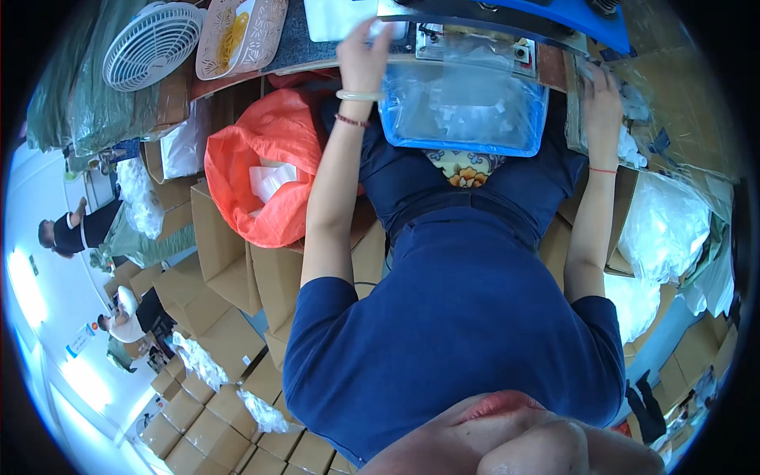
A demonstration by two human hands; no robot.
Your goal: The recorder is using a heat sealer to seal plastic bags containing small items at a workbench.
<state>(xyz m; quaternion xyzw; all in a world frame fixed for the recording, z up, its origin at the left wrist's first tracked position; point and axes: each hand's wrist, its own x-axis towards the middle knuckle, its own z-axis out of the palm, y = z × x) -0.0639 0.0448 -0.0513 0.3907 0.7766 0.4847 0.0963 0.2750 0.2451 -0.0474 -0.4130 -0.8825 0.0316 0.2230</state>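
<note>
My left hand (366, 62), with a pale bangle at its wrist, reaches over the front edge of the workbench, beside a white sheet (336, 22). Its fingers are bent together near a small whitish piece that I cannot make out. Just right of it stands a blue and black machine (546, 24) with a metal base plate (526, 57). A blue tray (467, 149) lined with clear plastic sits below the machine, above my lap, holding clear pieces. At the bench's right end, my right hand (603, 99) has its fingers curled by a cardboard box with clear plastic; what they grip is hidden.
On the bench's left are a pale basket (273, 24) with yellow bands and a white fan (154, 46). A red bag (269, 127) with white pieces hangs below. Cardboard boxes (226, 340) and plastic bags (665, 226) surround me. Two people are in the background at left.
</note>
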